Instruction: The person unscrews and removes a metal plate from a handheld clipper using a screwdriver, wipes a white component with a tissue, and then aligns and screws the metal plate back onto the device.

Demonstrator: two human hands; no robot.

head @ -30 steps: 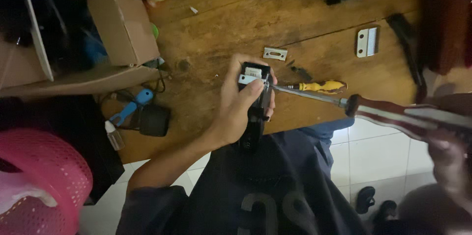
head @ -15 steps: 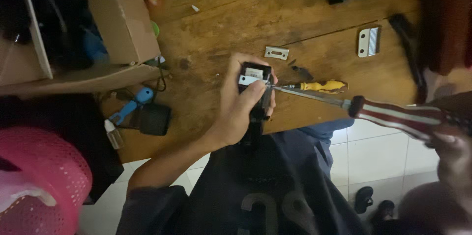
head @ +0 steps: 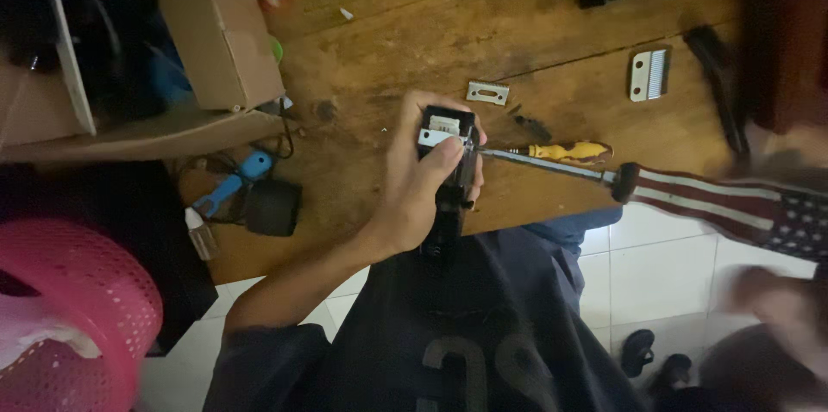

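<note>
Centrally placed over the near edge of the wooden table (head: 388, 32): a black clipper (head: 450, 179), wrapped by the left hand (head: 420, 177), fingers curled tight round the body, thumb pressed on the pale metal plate at its head. Held upright-ish, head toward the table's far side, tail down toward the dark shirt (head: 466, 326).

Touching the clipper's head from the right: the thin shaft of a screwdriver (head: 690, 192), long handle striped red and white with a starred blue end, running off to the right edge. Right hand (head: 776, 304) low at the right, below that handle, badly blurred; cannot tell how open, nor whether anything is gripped.

Just beyond the shaft, right of the clipper: a second, smaller screwdriver with a yellow handle (head: 569, 151) lying flat. Just above the clipper: a small metal plate (head: 487, 93) with a slot. Farther right: a toothed clipper blade (head: 649, 75), and past it a black brush-like piece (head: 720, 84).

Left of the clipper: a blue-handled tool (head: 233, 181) beside a black block (head: 272, 207), a small bottle (head: 200, 232) near them. Farther left: an open cardboard box (head: 220, 28), and at the lower left corner a pink basket (head: 78, 308). Below the clipper, past the shirt: white floor tiles (head: 664, 257) and dark sandals (head: 642, 352).
</note>
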